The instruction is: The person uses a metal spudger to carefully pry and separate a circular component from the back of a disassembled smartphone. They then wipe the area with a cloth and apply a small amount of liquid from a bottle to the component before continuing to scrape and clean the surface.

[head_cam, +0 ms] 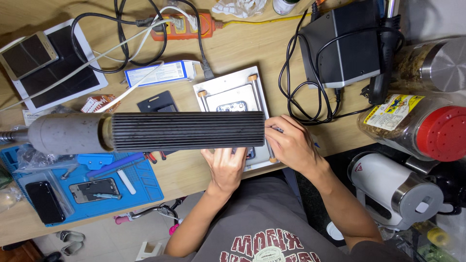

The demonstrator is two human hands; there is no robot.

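1. Left hand point(227, 167) reaches forward, palm down, fingers pointing away from the body, forearm bare
2. Right hand point(290, 143) sits just beside it, fingers curled and bent inward, wrist angled left

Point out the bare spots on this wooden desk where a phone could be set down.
Bare wood lies between the orange power strip and the black box-shaped unit, and in front of the blue work mat, beside the left hand. It is crowded on the mat and around the white heating plate.
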